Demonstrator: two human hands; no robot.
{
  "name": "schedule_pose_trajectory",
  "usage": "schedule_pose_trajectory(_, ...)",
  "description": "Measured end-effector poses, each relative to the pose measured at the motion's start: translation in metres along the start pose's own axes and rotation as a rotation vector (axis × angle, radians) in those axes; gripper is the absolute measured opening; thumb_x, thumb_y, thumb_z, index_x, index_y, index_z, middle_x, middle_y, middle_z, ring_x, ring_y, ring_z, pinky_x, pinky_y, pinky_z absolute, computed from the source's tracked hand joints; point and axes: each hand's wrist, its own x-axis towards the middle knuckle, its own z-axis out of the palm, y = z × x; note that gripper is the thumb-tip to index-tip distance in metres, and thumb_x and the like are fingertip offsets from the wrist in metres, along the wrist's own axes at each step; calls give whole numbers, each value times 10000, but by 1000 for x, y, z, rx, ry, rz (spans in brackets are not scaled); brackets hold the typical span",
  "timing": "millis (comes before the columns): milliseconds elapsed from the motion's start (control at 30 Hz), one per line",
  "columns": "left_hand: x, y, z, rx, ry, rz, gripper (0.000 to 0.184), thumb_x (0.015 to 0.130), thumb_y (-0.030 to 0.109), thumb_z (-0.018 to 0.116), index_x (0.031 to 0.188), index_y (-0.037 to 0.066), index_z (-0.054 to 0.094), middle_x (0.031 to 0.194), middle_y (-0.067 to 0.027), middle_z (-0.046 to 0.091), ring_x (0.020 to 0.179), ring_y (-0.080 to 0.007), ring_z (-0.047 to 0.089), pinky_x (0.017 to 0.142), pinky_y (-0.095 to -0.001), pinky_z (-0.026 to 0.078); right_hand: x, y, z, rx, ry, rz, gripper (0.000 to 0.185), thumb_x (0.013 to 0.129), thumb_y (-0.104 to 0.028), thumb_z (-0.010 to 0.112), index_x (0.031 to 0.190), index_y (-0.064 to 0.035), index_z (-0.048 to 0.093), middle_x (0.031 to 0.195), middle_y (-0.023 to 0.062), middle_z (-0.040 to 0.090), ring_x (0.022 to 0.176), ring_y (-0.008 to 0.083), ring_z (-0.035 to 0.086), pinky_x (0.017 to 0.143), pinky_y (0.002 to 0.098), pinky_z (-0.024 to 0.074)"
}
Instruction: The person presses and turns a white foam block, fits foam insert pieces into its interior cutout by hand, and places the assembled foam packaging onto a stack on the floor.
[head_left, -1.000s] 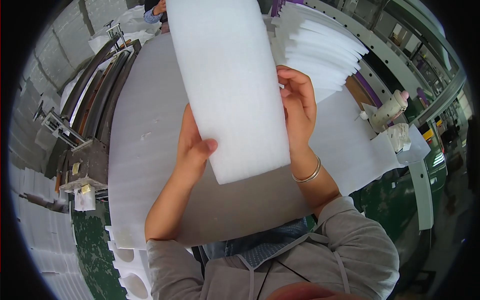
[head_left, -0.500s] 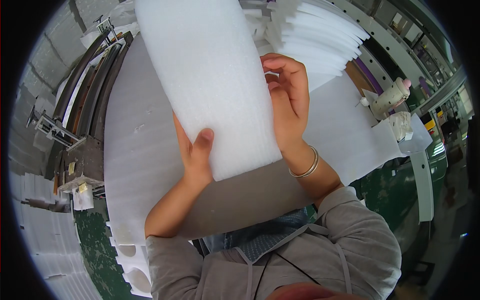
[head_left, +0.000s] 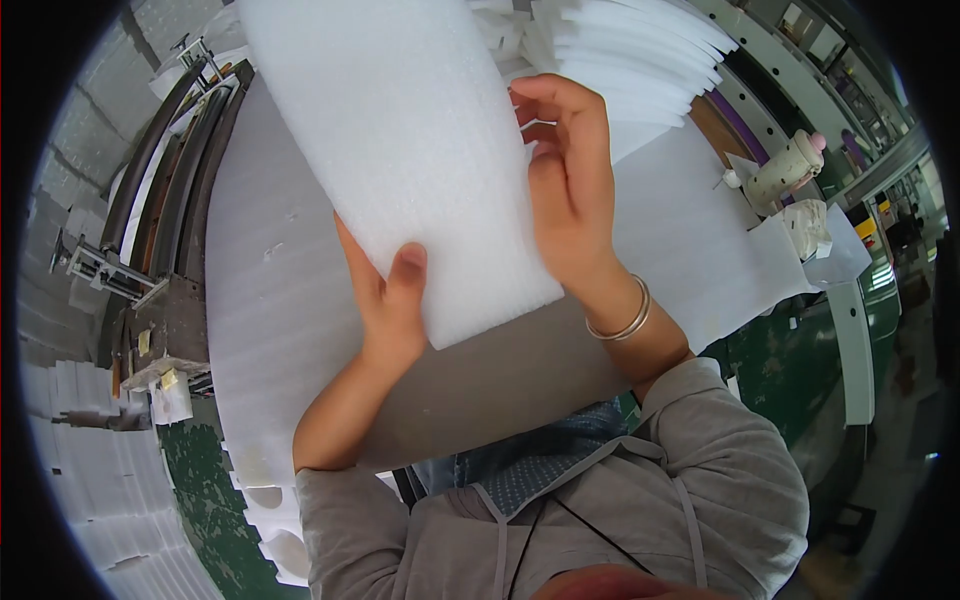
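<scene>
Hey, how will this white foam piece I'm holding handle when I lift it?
The white foam piece is probably light for its size, as its surface looks grainy and foamy. It seems fairly stiff: the visible part shows no obvious sag, with the left hand gripping its left edge. Squeezing might dent it, as its faces look soft.

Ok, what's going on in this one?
A person is holding a long white foam slab over a broad table covered in pale sheeting. The left hand grips its left edge near the close end, thumb on top; the right hand is at the right edge, fingers loosely curled. Beyond it sits a fanned stack of white foam sheets.
</scene>
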Motion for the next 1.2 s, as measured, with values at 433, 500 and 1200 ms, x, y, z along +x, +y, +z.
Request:
schedule_pose_trajectory(433,19,23,-7,-16,-116,-23,848,686,387,602,1337,19,201,1250,-191,353,1165,-262,372,975,-392,308,13,12,-15,230,70,-73,313,774,68,427,1072,-14,478,1078,79,470,932,157,456,812,272,384)
schedule_pose_trajectory(500,18,25,-7,-8,-110,-3,872,690,418,620,1338,21,192,1255,-199,343,1172,-266,368,975,-395,309,12,12,-15,208,65,-95,311,770,67,435,1066,-13,481,1063,81,468,913,158,454,810,275,384)
schedule_pose_trajectory(1200,-7,16,-4,144,-27,93,767,816,261,607,1366,-12,146,1291,-157,320,1156,-234,353,981,-374,284,-3,-15,0,-212,104,-220,492,639,147,333,1100,31,455,1040,181,459,849,248,468,723,291,408)
